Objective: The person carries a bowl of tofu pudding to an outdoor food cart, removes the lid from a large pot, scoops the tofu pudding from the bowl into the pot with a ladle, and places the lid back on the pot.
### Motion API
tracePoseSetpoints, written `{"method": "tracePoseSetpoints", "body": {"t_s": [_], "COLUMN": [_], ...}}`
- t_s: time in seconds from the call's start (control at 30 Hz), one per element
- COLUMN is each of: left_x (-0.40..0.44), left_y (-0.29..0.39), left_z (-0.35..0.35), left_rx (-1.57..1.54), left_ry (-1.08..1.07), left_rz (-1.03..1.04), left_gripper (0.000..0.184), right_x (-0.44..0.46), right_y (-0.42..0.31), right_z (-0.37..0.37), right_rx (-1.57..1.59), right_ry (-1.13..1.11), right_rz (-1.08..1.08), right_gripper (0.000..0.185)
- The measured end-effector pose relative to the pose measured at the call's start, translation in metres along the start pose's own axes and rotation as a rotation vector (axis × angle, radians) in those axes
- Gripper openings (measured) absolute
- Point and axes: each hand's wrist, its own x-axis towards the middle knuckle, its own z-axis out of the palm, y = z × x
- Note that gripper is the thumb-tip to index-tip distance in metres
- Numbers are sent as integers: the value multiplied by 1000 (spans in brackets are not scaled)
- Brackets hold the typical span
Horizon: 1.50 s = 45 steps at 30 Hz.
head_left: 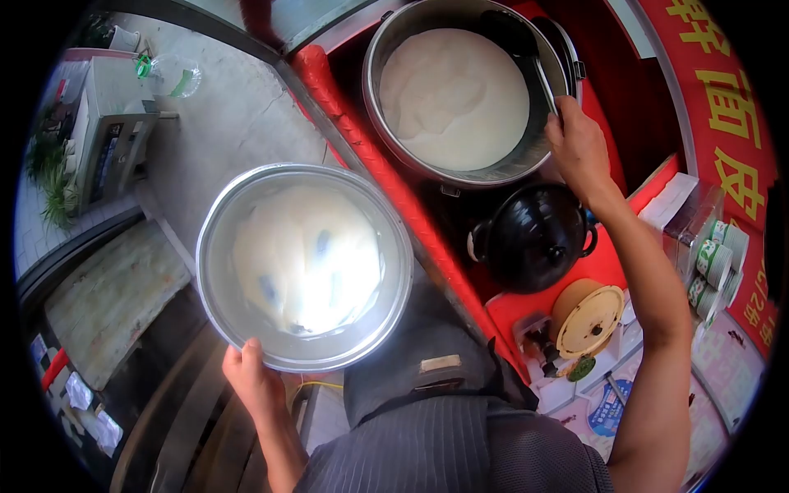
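My left hand [253,380] grips the near rim of a wide, round metal pot lid [223,255]. A bright glare and pale patches on its inner face make the surface hard to read. My right hand [578,144] is closed around the handle of a ladle [542,80], whose dark head rests against the far right inside wall of a large metal pot [378,123]. Smooth white, curd-like food [456,99] fills the middle of the pot, its surface uneven on the left. The pot has clasps on its outside.
Nearer me than the pot stands a black lidded pot [534,238]. Beyond it are a tan lidded container [590,322] and stacked paper cups [715,267]. A padded red counter edge [362,140] runs between the pot and the lid. A table [119,300] lies at left.
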Motion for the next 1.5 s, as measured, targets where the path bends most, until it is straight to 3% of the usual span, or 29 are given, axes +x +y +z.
{"method": "tracePoseSetpoints", "body": {"t_s": [0.07, 0.17, 0.23, 0.3, 0.33, 0.43, 0.7, 0.77, 0.93, 1.17, 1.23, 1.5], "left_x": [0, 6, 11, 13, 15, 19, 33, 30, 31, 28, 28, 27], "left_y": [2, 0, -3, 1, 2, 0, -2, 6, 3, -2, -2, -13], "left_z": [5, -1, -5, -8, -8, -13, -28, -23, -30, -38, -41, -46], "left_rx": [8, 49, 75, 104, 127, 193, 326, 223, 239, 273, 276, 291], "left_ry": [4, -13, -41, -30, -58, -107, -204, -216, -233, -224, -242, -256], "left_rz": [-2, -18, 7, -7, -12, 27, 78, 22, 37, -13, -23, -28], "left_gripper": [26, 25, 22, 21, 20, 20, 26, 19, 19, 21, 21, 26], "right_x": [-28, -74, -98, -114, -124, -141, -154, -157, -162, -161, -150, -136], "right_y": [-21, -57, -75, -95, -100, -117, -143, -147, -153, -158, -175, -164], "right_z": [-29, -50, -52, -36, -27, -2, 42, 45, 47, 63, 49, 23], "right_rx": [453, 679, 535, 462, 377, 161, 24, 15, 205, 466, 403, 651], "right_ry": [-69, -187, -331, -334, -421, -559, -600, -639, -932, -1097, -1477, -1624], "right_rz": [30, -10, -330, -647, -662, -708, -786, -791, -678, -603, -193, 52], "right_gripper": [20, 26, 30, 32, 33, 13, 10, 9, 10, 12, 15, 20]}}
